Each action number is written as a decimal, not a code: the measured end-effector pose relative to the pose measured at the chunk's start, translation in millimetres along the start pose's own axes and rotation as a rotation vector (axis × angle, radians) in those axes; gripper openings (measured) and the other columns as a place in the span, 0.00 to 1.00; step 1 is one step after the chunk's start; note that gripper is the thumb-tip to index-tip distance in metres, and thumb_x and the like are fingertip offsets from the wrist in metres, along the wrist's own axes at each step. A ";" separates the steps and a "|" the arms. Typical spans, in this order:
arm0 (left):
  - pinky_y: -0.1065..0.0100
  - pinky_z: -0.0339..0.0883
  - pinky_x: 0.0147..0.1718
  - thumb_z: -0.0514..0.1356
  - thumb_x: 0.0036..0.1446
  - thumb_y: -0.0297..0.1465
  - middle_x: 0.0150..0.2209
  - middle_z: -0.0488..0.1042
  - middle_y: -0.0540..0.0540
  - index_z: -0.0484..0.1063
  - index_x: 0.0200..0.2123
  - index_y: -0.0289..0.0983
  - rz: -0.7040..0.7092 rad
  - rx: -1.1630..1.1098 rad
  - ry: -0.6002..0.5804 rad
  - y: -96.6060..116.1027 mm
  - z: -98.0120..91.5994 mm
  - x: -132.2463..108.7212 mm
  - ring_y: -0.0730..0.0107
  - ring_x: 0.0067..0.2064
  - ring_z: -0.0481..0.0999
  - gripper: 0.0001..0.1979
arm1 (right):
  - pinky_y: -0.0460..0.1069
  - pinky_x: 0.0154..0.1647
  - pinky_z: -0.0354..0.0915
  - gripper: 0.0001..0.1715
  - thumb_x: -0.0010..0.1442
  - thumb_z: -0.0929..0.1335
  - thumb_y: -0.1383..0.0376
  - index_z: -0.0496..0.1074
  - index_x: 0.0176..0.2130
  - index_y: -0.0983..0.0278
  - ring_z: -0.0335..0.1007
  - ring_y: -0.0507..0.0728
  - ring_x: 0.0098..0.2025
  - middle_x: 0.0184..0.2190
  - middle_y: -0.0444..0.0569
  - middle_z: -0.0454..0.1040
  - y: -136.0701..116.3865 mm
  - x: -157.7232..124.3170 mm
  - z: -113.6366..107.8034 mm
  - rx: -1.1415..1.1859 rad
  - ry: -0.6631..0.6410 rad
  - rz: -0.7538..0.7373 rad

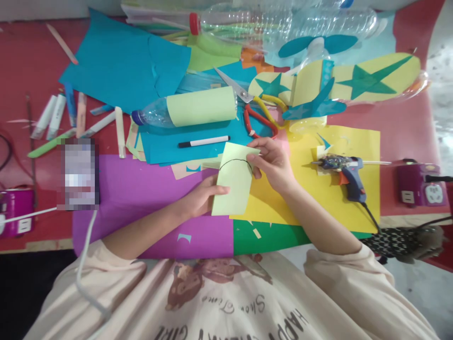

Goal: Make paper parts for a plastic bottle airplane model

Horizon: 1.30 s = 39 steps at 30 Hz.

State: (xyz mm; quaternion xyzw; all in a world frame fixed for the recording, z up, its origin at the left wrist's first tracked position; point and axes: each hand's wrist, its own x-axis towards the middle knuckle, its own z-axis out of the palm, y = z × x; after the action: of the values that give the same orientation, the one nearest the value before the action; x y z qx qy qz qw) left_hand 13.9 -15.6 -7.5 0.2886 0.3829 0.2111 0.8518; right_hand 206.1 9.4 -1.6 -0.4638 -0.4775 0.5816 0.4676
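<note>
Both hands hold a pale green paper piece [235, 182] with a black curved line drawn near its top. My left hand [201, 198] grips its lower left edge with thumb on top. My right hand [274, 163] pinches its upper right corner. A black marker [203, 141] lies just beyond on blue paper [166, 146]. Red and yellow-handled scissors [253, 111] lie beside a plastic bottle wrapped in pale green paper [191, 109].
A blue glue gun [345, 170] rests on yellow paper [357, 141] at right, near a purple power strip [421, 184]. Clear bottles [283, 21], a star-decorated bottle craft [339, 82], teal sheets [120, 61], wooden sticks [120, 130] and a blurred phone [78, 174] surround the purple paper [141, 189].
</note>
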 end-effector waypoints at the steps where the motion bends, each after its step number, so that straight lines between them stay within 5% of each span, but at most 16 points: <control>1: 0.58 0.76 0.38 0.69 0.41 0.36 0.41 0.81 0.40 0.75 0.42 0.37 -0.044 -0.022 0.033 -0.3 0.8 0.0 0.49 0.45 0.80 0.22 | 0.43 0.12 0.56 0.18 0.52 0.73 0.52 0.67 0.35 0.60 0.58 0.44 0.13 0.21 0.36 0.67 0.5 -0.3 0.8 0.000 -0.004 -0.004; 8: 0.55 0.76 0.42 0.65 0.46 0.31 0.42 0.81 0.38 0.77 0.38 0.36 -0.078 -0.123 0.050 -1.8 0.6 3.6 0.48 0.48 0.79 0.13 | 0.45 0.19 0.63 0.15 0.60 0.68 0.51 0.69 0.37 0.59 0.64 0.46 0.18 0.28 0.41 0.71 5.4 1.5 -4.8 -0.171 0.093 -0.123; 12: 0.54 0.74 0.48 0.61 0.50 0.29 0.45 0.80 0.38 0.76 0.43 0.35 -0.042 -0.154 0.045 -0.8 -0.6 4.3 0.49 0.53 0.77 0.15 | 0.54 0.41 0.71 0.09 0.62 0.66 0.57 0.68 0.41 0.59 0.74 0.57 0.40 0.39 0.50 0.75 8.5 13.6 -21.1 -0.556 0.173 -0.283; 18: 0.52 0.68 0.56 0.60 0.52 0.25 0.49 0.79 0.37 0.73 0.51 0.31 -0.105 -0.291 0.177 1.3 2.2 3.7 0.50 0.55 0.75 0.21 | 0.65 0.60 0.60 0.19 0.61 0.61 0.66 0.62 0.52 0.60 0.62 0.65 0.59 0.54 0.57 0.68 11.2 47.1 -31.4 -1.036 0.187 -0.340; 23: 0.51 0.65 0.58 0.60 0.53 0.23 0.49 0.79 0.37 0.73 0.51 0.31 -0.101 -0.333 0.191 1.1 2.3 3.7 0.50 0.56 0.74 0.20 | 0.65 0.55 0.63 0.25 0.57 0.61 0.74 0.61 0.54 0.65 0.60 0.69 0.58 0.50 0.60 0.66 6.6 81.0 -29.6 -1.228 0.200 -0.107; 31: 0.50 0.65 0.58 0.60 0.51 0.23 0.48 0.79 0.36 0.75 0.48 0.31 -0.132 -0.333 0.174 -0.9 -0.7 4.3 0.49 0.55 0.75 0.18 | 0.60 0.47 0.67 0.26 0.52 0.69 0.74 0.67 0.51 0.61 0.68 0.63 0.44 0.44 0.55 0.65 -0.1 107.4 -32.2 -1.169 0.212 -0.040; 35: 0.51 0.67 0.56 0.60 0.52 0.24 0.48 0.80 0.37 0.74 0.49 0.31 -0.144 -0.311 0.175 -0.4 -1.3 4.3 0.50 0.54 0.76 0.19 | 0.54 0.44 0.65 0.24 0.49 0.69 0.80 0.69 0.46 0.65 0.65 0.55 0.36 0.32 0.46 0.65 -29.6 107.7 -24.2 -0.901 0.232 0.060; 39: 0.51 0.69 0.55 0.60 0.51 0.23 0.50 0.78 0.38 0.72 0.52 0.32 -0.101 -0.300 0.133 3.3 -2.1 2.9 0.50 0.55 0.75 0.23 | 0.47 0.26 0.61 0.24 0.54 0.63 0.80 0.66 0.49 0.63 0.60 0.50 0.22 0.21 0.37 0.61 -62.1 84.0 -16.3 -0.531 0.195 0.141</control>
State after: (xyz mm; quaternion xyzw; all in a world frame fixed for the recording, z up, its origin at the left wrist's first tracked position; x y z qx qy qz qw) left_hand 13.6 -10.8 -8.0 0.1241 0.4166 0.2412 0.8677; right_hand 217.3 100.9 50.2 -0.6558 -0.5323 0.4199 0.3320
